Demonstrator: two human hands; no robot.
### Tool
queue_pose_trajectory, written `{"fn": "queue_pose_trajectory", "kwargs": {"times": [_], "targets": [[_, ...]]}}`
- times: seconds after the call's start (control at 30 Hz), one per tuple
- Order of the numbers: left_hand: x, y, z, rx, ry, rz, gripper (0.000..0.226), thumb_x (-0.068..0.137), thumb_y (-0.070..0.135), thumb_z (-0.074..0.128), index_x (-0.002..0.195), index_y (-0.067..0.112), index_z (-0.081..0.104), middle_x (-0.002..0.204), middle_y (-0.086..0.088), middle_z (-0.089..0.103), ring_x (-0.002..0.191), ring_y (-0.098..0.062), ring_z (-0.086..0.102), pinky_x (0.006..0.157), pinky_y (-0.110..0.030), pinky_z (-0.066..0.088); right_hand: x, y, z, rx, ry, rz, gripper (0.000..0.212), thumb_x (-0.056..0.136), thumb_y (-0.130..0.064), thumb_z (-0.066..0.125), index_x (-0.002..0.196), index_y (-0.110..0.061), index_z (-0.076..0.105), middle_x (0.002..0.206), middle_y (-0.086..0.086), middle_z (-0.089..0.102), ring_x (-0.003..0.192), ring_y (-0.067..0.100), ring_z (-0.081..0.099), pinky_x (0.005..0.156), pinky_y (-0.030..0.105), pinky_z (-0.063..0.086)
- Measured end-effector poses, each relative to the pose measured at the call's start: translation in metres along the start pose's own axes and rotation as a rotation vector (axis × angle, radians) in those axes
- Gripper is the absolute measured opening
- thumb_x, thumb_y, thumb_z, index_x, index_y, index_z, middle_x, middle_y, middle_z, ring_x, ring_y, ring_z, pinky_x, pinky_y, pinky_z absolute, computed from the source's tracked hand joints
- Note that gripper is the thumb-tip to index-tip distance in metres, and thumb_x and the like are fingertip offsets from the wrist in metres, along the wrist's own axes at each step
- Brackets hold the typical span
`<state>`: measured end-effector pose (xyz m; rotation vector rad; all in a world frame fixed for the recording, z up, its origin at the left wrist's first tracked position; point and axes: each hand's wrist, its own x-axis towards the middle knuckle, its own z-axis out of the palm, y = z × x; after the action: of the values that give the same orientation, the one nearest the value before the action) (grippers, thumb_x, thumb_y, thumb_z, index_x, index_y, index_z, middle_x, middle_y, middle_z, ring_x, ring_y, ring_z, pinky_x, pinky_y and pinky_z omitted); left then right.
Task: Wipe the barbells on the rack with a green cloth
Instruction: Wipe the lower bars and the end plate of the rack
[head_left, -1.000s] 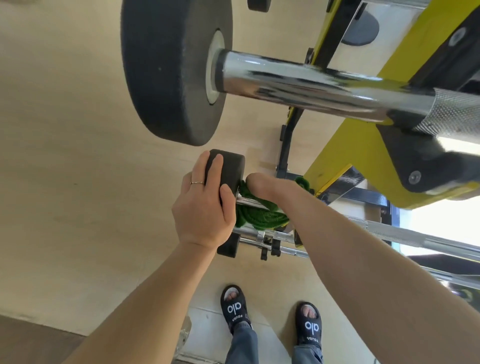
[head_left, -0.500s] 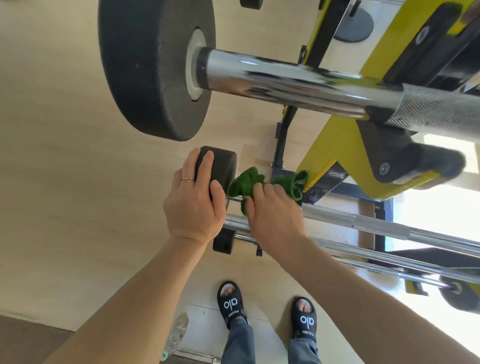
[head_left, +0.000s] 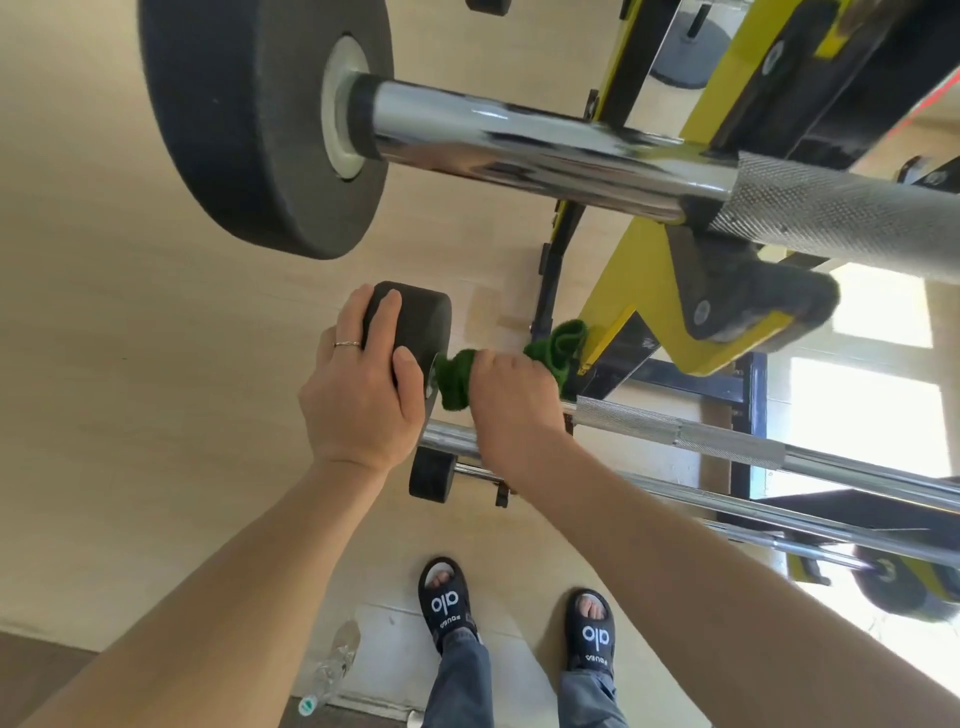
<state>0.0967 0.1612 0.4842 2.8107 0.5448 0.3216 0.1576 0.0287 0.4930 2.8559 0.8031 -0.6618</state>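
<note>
Chrome bar (head_left: 675, 434), smooth then knurled, runs right from a matte black round weight (head_left: 410, 325). My left hand (head_left: 358, 395) clamps over that weight. My right hand (head_left: 511, 402) is clenched around the fuzzy green cloth (head_left: 454, 382), wrapped on the bar just right of the weight; cloth bunches out both sides of my fingers (head_left: 498, 364).

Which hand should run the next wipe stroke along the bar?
Right. The right hand already grips the green cloth around the bar, beside the small end weight. The left hand is holding that weight.
</note>
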Motion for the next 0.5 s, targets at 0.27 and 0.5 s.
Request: {"fn": "queue_pose_trajectory", "kwargs": {"times": [0.27, 0.5], "targets": [[-0.001, 0.005, -0.004, 0.043, -0.022, -0.033, 0.053, 0.099, 0.032, 0.023, 0.145, 0.018, 0.043, 0.151, -0.005, 0.039, 0.115, -0.03, 0.053, 0.067, -0.043, 0.054, 0.004, 0.014, 0.011, 0.154, 0.02, -0.061, 0.054, 0.079, -0.008, 0.073, 0.125, -0.013, 0.045, 0.106, 0.006, 0.057, 0.097, 0.024, 0.056, 0.079, 0.035, 0.046], [-0.003, 0.01, -0.007, 0.074, -0.028, -0.04, 0.048, 0.102, 0.03, 0.027, 0.147, 0.017, 0.039, 0.153, -0.004, 0.035, 0.113, -0.031, 0.052, 0.063, -0.043, 0.053, -0.041, 0.057, 0.03, 0.149, 0.222, -0.276, 0.066, 0.081, -0.001, 0.071, 0.14, -0.007, 0.042, 0.137, 0.011, 0.048, 0.127, 0.028, 0.044, 0.099, 0.038, 0.049]]}}
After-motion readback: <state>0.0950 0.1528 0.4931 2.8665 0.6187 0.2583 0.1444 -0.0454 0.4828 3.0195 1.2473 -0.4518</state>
